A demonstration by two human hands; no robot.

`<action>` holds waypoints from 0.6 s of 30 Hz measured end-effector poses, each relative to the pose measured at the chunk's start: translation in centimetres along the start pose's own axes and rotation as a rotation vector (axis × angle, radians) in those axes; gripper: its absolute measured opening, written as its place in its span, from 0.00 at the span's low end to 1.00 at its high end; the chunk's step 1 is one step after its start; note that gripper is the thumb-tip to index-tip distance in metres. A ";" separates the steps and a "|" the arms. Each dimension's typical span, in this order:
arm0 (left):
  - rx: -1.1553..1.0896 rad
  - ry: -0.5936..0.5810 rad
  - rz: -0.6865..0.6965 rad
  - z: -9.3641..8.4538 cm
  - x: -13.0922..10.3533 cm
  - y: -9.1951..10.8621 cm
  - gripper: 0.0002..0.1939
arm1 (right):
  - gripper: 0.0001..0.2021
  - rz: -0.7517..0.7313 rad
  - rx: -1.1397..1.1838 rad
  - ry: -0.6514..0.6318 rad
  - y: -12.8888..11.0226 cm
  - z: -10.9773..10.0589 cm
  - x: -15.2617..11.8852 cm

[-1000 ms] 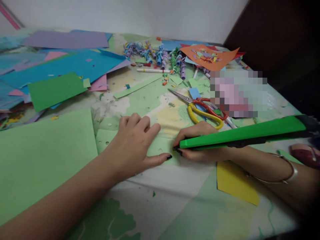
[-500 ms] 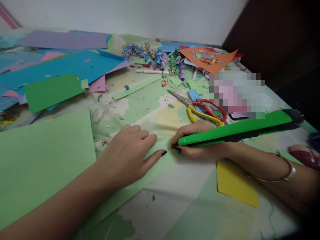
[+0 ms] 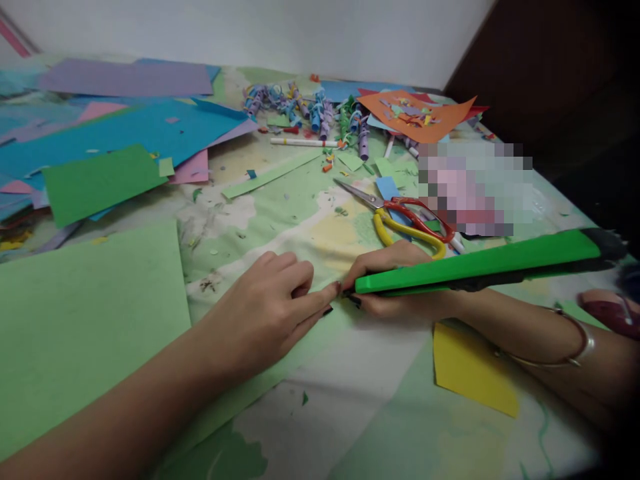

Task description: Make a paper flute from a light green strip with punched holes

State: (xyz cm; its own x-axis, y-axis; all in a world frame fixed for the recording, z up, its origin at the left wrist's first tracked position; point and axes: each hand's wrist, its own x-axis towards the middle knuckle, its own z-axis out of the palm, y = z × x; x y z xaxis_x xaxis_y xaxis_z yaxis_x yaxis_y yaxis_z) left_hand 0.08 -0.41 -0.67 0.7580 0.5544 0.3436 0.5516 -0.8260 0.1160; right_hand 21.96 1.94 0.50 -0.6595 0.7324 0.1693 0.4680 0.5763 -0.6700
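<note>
Patterned cloth [image 3: 373,377] on the table, wall [image 3: 240,33] at the far side; left hand [image 3: 270,313] lies on pale paper [image 3: 297,357], near centre, index finger reaching the fingertips of right hand [image 3: 410,305]; cannot tell if left pinches anything; right grasps green tool [image 3: 480,264], tilted up to the right; scissors [image 3: 384,204] just beyond; yellow card [image 3: 473,370], near right; curled rolls [image 3: 320,113], far centre.

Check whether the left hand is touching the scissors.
Apart: the head view shows tablecloth between the left hand and the scissors.
</note>
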 end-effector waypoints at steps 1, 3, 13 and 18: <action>0.000 0.003 0.011 0.0 0.0 0.0 0.13 | 0.07 0.007 -0.021 0.005 0.0 0.0 0.0; -0.007 -0.005 0.016 0.1 0.0 -0.1 0.13 | 0.07 0.021 -0.048 -0.002 -0.1 0.1 0.0; 0.062 -0.062 -0.010 -0.3 0.0 0.2 0.14 | 0.08 0.004 -0.057 -0.010 0.3 0.0 -0.2; 0.196 -0.046 -0.010 -0.4 -0.2 0.9 0.13 | 0.08 0.005 -0.051 -0.002 0.1 0.0 -0.2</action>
State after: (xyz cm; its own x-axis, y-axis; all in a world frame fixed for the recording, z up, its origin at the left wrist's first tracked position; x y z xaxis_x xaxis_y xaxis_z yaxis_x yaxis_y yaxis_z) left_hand 0.26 -1.29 -0.24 0.7649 0.5703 0.2996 0.6130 -0.7873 -0.0661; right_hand 22.11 1.88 0.35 -0.6579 0.7349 0.1647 0.5009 0.5903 -0.6330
